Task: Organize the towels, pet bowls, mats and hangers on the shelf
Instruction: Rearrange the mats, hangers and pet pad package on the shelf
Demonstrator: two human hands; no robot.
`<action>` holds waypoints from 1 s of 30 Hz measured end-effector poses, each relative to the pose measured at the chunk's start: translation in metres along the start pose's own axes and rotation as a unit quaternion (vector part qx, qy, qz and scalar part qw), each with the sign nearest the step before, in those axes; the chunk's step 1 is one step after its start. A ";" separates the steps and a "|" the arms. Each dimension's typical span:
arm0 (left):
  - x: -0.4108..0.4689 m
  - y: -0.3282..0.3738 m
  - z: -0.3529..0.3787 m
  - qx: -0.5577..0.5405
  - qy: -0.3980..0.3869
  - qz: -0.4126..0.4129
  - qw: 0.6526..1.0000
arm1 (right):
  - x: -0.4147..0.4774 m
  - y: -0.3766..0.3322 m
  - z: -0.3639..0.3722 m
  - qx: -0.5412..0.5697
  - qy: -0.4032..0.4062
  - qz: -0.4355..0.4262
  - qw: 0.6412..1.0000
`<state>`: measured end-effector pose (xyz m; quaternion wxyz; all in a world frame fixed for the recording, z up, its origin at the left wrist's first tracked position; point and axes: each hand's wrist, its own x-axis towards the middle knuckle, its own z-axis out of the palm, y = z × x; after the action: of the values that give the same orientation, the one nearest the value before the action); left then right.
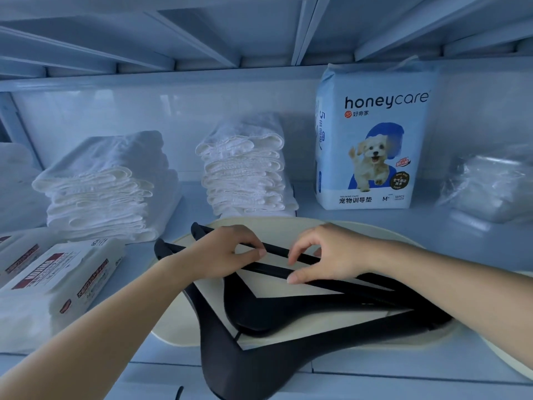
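Black hangers (253, 313) at 6 o'clock: we square them, left hand (225, 255) & right hand (334, 255) each pinching one; next prob. stack flush.

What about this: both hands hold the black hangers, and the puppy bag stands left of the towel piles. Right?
Not quite. The head view shows the puppy bag standing right of the towel piles, not left. The left hand and right hand do hold the black hangers.
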<state>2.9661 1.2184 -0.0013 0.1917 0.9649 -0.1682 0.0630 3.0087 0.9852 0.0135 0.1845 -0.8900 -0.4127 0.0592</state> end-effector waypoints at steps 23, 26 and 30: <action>0.033 -0.014 0.006 0.013 -0.011 0.031 0.999 | 0.004 0.011 0.015 -0.003 0.126 0.106 0.986; 0.039 -0.015 0.009 0.015 -0.027 0.015 0.999 | -0.004 0.015 0.014 0.002 0.121 0.113 0.986; 0.043 -0.015 0.010 0.024 -0.046 0.022 0.998 | -0.009 0.017 0.012 0.003 0.103 0.126 0.987</action>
<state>3.0124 1.2144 -0.0072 0.1591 0.9671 -0.1968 0.0266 3.0117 0.9715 -0.0041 0.2197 -0.9357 -0.2759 -0.0092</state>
